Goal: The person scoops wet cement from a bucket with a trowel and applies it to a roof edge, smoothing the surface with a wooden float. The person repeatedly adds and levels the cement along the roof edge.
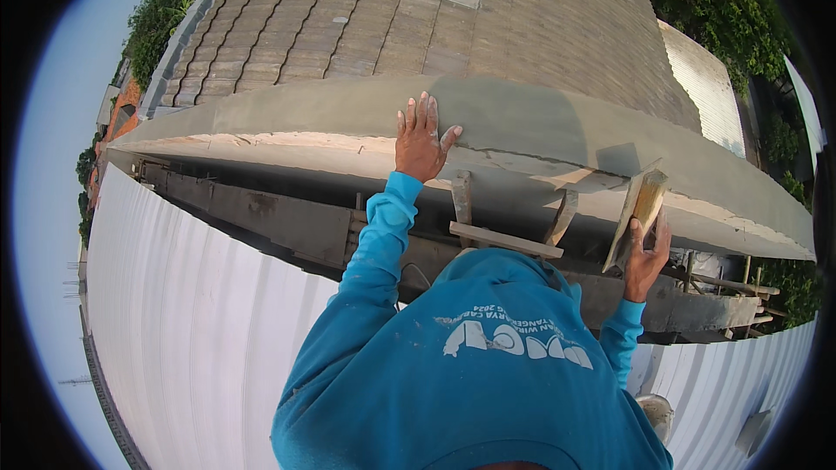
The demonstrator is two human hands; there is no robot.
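Note:
My left hand (421, 141) lies flat with fingers spread on the grey plastered top of a long concrete ledge (331, 104). Pale smears show on its fingertips. Over on the right, my right hand (643, 259) is closed around a wooden float (646, 200), a worn board with a wooden grip on its back. The float is tilted up on edge near the ledge's front face, and I cannot tell whether it touches. Darker, damp-looking plaster (522, 117) lies just right of my left hand.
The top of a wooden ladder (507, 239) leans below the ledge in front of my chest. Beyond the ledge slopes a tiled roof (392, 17). White corrugated roofing (192, 322) lies lower left. A dark concrete beam (279, 218) runs below the ledge. Bamboo poles (723, 283) stick out at right.

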